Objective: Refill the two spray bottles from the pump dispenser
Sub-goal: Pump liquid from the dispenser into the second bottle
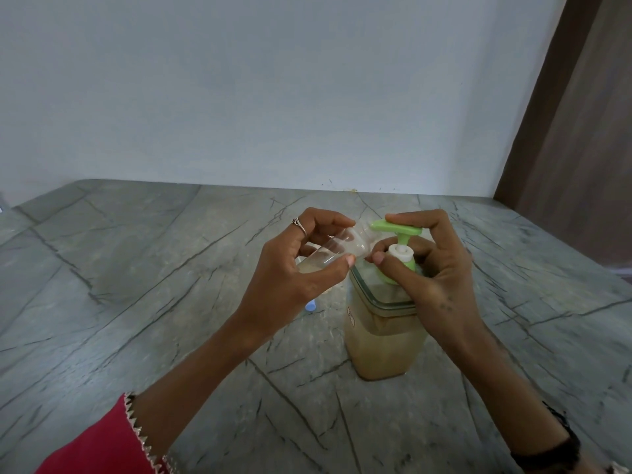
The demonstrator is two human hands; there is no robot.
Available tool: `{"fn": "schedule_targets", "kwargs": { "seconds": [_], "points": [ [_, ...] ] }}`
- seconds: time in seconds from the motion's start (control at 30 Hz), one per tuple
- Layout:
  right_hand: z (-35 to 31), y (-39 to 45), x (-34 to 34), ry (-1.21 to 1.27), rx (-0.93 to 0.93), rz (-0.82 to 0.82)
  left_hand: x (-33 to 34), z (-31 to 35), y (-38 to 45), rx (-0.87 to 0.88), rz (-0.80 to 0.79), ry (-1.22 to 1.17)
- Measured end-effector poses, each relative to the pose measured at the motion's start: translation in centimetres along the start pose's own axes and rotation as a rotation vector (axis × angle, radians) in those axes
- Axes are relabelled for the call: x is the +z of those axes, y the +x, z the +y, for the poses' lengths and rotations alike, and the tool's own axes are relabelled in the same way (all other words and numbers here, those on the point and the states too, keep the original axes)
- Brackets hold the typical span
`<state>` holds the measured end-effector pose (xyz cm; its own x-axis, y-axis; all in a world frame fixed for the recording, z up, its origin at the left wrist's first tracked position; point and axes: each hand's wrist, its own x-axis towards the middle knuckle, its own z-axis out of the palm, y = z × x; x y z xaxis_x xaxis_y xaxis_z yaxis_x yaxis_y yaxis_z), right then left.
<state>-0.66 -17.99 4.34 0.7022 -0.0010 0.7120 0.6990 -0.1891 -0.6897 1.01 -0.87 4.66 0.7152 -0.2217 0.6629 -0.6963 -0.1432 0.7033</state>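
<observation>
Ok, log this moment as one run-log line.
left hand: holds clear spray bottle tilted to nozzle | right hand: grips pump dispenser head | counter

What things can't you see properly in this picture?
All in the head view:
- Small bottle: its lower end is hidden behind the left hand; the fill level is unclear.
- Bottle mouth and pump spout: fingers cover where they meet, so any flow cannot be told.
- Blue thing on the counter: mostly hidden by the left wrist.
- Dispenser label: too small to read.
- Second spray bottle: not seen.
</observation>
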Motion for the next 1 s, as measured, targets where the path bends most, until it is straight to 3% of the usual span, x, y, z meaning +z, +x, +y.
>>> {"fn": "schedule_targets", "kwargs": {
  "seconds": [0.3, 0.5, 0.7, 1.0],
  "points": [
    [-0.1, 0.4, -0.3, 0.089, 0.05, 0.013, 0.2, 0.1, -0.2, 0.013, -0.023, 0.005],
    [0.0, 0.3, 0.1, 0.057, 0.017, -0.032, 0.1, 0.1, -0.1, -0.003, -0.009, -0.013],
    [-0.1, 0.5, 0.0, 0.002, 0.017, 0.046, 0.1, 0.1, -0.1, -0.009, -0.011, -0.01],
    [-0.6, 1.0, -0.1, 0.035, 0.074, 0.035, 0.3, 0.2, -0.3, 0.003, -0.01, 0.003]
  ]
}}
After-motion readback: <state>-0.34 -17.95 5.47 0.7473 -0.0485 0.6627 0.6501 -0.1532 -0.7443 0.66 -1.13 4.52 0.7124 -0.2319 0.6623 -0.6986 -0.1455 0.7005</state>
